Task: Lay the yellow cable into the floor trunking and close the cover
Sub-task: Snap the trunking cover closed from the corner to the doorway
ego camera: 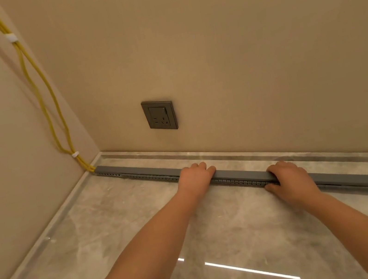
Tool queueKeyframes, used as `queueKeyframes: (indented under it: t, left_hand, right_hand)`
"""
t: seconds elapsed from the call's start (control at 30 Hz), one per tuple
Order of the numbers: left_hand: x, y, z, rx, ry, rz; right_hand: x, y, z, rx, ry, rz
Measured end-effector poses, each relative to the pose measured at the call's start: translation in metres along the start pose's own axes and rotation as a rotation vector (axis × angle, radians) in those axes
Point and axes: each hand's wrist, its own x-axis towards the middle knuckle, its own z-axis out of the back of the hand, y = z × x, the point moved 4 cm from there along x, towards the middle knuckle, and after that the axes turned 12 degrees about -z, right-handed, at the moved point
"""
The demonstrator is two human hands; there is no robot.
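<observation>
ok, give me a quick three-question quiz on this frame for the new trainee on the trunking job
1. True or false: the yellow cable enters the trunking at its corner end.
2. What is mounted on the wall above the trunking? A) a tap B) a socket C) a shelf
3. Fill the gap: the left hand and the right hand both grip the grey ___.

Key: 1 true; 2 B; 3 cover.
</observation>
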Motion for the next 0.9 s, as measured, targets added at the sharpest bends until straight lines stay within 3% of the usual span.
queueKeyframes:
  t: [0.27, 0.9]
  left_hand:
    - [0.027, 0.025, 0.000, -0.019, -0.041, -0.019]
    - [0.052, 0.032, -0.003, 0.031, -0.063, -0.025]
  right_hand:
    - [0.027, 0.011, 0.007, -0.143, -0.104, -0.084]
    - [0.050, 0.013, -0.001, -0.118, -0.091, -0.138]
